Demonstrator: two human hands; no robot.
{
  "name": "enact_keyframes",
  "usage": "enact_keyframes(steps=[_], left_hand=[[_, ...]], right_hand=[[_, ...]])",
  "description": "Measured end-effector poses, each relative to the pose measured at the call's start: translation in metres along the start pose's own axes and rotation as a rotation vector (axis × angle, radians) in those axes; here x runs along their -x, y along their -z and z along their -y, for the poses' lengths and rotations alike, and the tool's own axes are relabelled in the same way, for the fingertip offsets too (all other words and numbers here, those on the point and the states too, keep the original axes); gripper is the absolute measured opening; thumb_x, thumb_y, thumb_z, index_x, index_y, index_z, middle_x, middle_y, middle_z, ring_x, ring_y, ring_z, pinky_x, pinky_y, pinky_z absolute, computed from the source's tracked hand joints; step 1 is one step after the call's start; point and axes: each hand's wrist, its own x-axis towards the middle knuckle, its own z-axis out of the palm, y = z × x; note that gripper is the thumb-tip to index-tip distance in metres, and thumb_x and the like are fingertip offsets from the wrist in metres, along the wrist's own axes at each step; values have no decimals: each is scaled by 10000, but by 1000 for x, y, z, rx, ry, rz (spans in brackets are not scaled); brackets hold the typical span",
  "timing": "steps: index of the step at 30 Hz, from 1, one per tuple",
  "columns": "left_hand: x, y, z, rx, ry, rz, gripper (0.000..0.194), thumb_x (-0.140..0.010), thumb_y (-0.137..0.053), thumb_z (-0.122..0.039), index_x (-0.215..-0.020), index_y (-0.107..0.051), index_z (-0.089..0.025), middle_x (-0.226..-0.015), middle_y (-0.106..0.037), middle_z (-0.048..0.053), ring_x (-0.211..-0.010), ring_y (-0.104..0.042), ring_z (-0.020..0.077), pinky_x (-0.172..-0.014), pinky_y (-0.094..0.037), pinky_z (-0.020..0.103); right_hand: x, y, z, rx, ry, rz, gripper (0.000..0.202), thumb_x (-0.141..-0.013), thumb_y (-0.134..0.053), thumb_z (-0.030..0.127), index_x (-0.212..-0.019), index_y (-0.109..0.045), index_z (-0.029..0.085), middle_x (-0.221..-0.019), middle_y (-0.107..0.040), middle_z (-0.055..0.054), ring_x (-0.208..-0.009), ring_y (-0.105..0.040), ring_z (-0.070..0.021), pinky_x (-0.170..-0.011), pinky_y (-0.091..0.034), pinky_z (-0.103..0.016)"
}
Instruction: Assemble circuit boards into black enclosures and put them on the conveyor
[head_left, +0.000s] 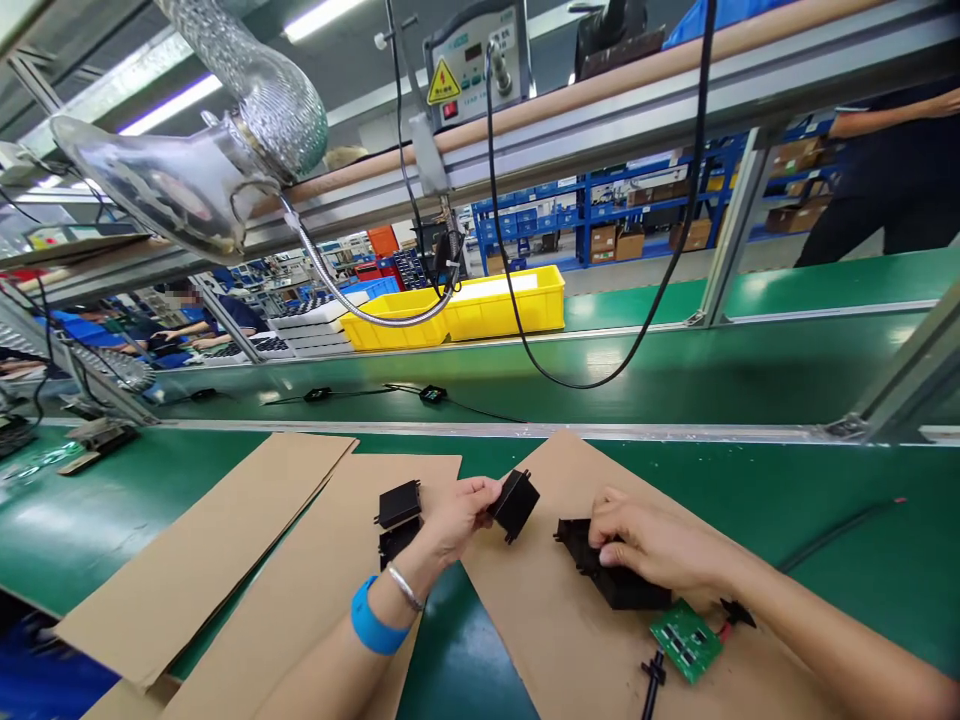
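Between its thumb and fingers my left hand (469, 510) holds a small black box (514, 505), raised a little over the cardboard. My right hand (637, 535) rests with bent fingers on a larger black housing (634, 590) lying on the right cardboard sheet (555, 620); its fingertips are partly hidden. Two more black boxes (399, 503) lie left of my left hand, on another sheet. Beside my right wrist sits a green circuit board (687, 640) with a red wire, and a black stick-like part (654, 685) lies below it.
Cardboard sheets (217, 540) cover the left of the green bench. Behind a metal rail (480, 429), a green belt (675, 370) carries small cabled devices (433, 395). Yellow bins (506, 305), a hanging black cable (555, 378) and a clear fume hood (157, 185) are beyond. A person stands back right.
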Motion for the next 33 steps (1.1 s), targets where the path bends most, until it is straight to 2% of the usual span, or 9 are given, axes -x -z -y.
enact_keyframes(steps=[4, 7, 9, 12, 16, 20, 24, 27, 33], left_hand=[[-16, -49, -10, -153, -83, -50, 278, -939, -491, -384, -819, -621, -171, -804, -605, 37, -824, -555, 191, -815, -438, 367], [-15, -81, -15, -271, -167, -7, 189, -901, -529, -337, -860, -658, -206, -925, -634, 64, -1014, -507, 250, -958, -359, 431], [-12, -90, -15, -325, -228, 49, 190, -908, -513, -339, -955, -657, -225, -1010, -625, 66, -1079, -475, 254, -991, -338, 441], [-17, -89, -13, -365, -345, 177, 227, -932, -461, -342, -987, -647, -224, -1012, -615, 64, -1080, -474, 235, -1008, -336, 422], [-43, -84, -13, -352, -536, 358, 261, -929, -439, -369, -939, -640, -203, -961, -621, 69, -1023, -509, 224, -1000, -364, 390], [-74, -95, -21, -333, -675, 438, 299, -916, -422, -412, -904, -627, -194, -988, -627, 90, -1011, -527, 243, -965, -398, 405], [-92, -109, -28, -396, -667, 390, 297, -901, -450, -419, -821, -627, -194, -898, -633, 90, -915, -556, 254, -875, -440, 410], [-88, -111, -23, -479, -565, 268, 316, -897, -460, -419, -763, -633, -191, -801, -633, 88, -828, -567, 269, -805, -455, 448], [-59, -112, 12, -484, -523, 132, 353, -891, -405, -379, -1070, -661, -216, -1081, -658, 110, -1061, -571, 308, -931, -454, 534]], right_hand=[[-3, -20, -8, 202, 97, -83, 124, -862, -568, 176, -741, -586, 197, -847, -589, -46, -968, -479, -249, -866, -353, -424], [0, -36, -20, 110, 55, -155, 112, -884, -595, 270, -796, -603, 200, -878, -590, -52, -967, -483, -247, -848, -386, -406], [5, -45, -22, 69, 8, -216, 130, -891, -593, 304, -813, -605, 201, -907, -588, -59, -985, -482, -250, -851, -397, -403], [14, -55, -11, 138, -74, -294, 128, -912, -543, 288, -846, -609, 202, -926, -595, -71, -1000, -478, -261, -857, -391, -421], [18, -66, 14, 305, -270, -382, 115, -899, -509, 248, -900, -606, 188, -973, -605, -94, -1015, -466, -283, -850, -374, -448], [13, -67, 20, 378, -404, -429, 244, -814, -578, 263, -1045, -589, 187, -1117, -589, -129, -1065, -444, -317, -842, -377, -470], [15, -55, 5, 393, -472, -438, 358, -760, -614, 267, -1107, -581, 187, -1116, -586, -135, -1059, -455, -328, -811, -403, -469], [18, -48, -8, 377, -426, -413, 265, -791, -605, 270, -1053, -620, 231, -1114, -602, -78, -1082, -458, -289, -828, -407, -424], [8, -33, -14, 380, -216, -264, 78, -812, -680, 286, -871, -692, 236, -968, -690, 14, -1054, -521, -220, -893, -385, -350]])
